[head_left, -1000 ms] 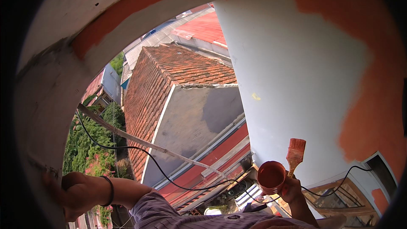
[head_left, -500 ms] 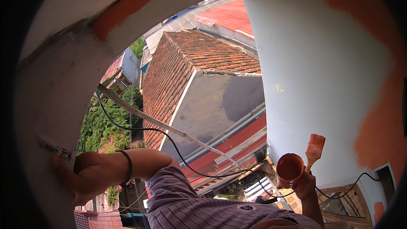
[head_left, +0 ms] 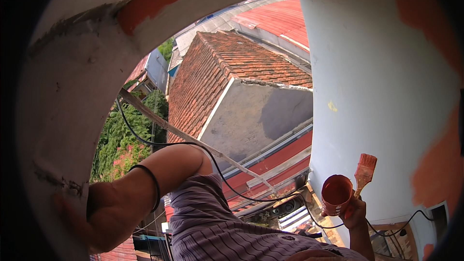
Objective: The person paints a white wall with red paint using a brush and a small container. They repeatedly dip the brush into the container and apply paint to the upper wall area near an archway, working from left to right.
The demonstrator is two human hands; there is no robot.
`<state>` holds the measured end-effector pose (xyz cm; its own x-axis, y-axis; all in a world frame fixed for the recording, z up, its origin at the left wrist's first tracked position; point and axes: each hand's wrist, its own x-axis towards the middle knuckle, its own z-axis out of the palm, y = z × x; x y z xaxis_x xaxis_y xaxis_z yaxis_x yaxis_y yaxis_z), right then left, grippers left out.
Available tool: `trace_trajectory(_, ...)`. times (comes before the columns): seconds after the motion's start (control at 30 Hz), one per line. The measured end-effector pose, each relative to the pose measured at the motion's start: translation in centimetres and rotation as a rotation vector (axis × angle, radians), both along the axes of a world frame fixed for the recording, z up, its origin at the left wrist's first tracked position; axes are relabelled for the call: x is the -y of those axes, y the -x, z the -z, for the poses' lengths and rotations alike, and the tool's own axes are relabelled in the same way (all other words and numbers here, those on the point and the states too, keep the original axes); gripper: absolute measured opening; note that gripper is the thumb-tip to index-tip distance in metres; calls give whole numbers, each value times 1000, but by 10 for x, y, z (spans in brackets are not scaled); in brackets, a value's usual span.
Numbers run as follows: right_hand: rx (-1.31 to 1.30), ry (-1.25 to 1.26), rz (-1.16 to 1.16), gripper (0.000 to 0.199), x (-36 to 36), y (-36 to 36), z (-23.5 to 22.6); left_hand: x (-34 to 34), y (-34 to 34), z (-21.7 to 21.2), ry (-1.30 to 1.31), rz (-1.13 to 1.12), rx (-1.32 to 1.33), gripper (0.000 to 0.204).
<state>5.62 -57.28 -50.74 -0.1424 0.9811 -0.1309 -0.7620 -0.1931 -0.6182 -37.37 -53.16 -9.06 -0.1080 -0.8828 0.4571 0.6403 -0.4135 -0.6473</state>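
At lower right the right hand (head_left: pixel 355 211) grips an orange-smeared cup (head_left: pixel 336 194) and brush (head_left: pixel 363 170) beside the white wall (head_left: pixel 372 92), while the left hand (head_left: pixel 104 212) presses the arch (head_left: pixel 67 116), fingers hidden; roofs (head_left: pixel 232 67) below.

A white wall (head_left: pixel 382 92) with orange painted patches fills the right side, and a curved white ledge (head_left: pixel 72 92) edged with an orange band arches across the left and top. Far below lie a red-tiled roof (head_left: pixel 227 67), a grey gable wall (head_left: pixel 261 121), red metal roofing (head_left: pixel 278 17) and green trees (head_left: pixel 121 135) in bright sunlight
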Motion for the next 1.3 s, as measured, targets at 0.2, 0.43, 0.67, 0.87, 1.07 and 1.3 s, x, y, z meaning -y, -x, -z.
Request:
trace_trajectory(0.2, -18, -33, -44, 60, -2, 5, -12, 1, -20, -5, -62, 66, -20, 44)
trace_trajectory(0.43, 63, -39, -32, 58, -12, 6, -9, 0, -28, -1, -23, 132, 11, 40)
trace_trajectory(0.67, -100, -10, -57, 61, -14, 7, 2, -3, -29, -1, -20, 150, 0, 37)
trace_trajectory(0.87, -114, 4, -132, 62, -19, 14, -7, 14, -11, -7, 58, 28, 5, 33)
trace_trajectory(1.07, -171, 54, -136, 54, -13, 6, 5, 16, -13, -12, 109, 2, -13, 33)
trace_trajectory(1.3, -157, 20, -97, 55, 3, -4, 12, 10, -14, -6, 99, -10, -8, 30)
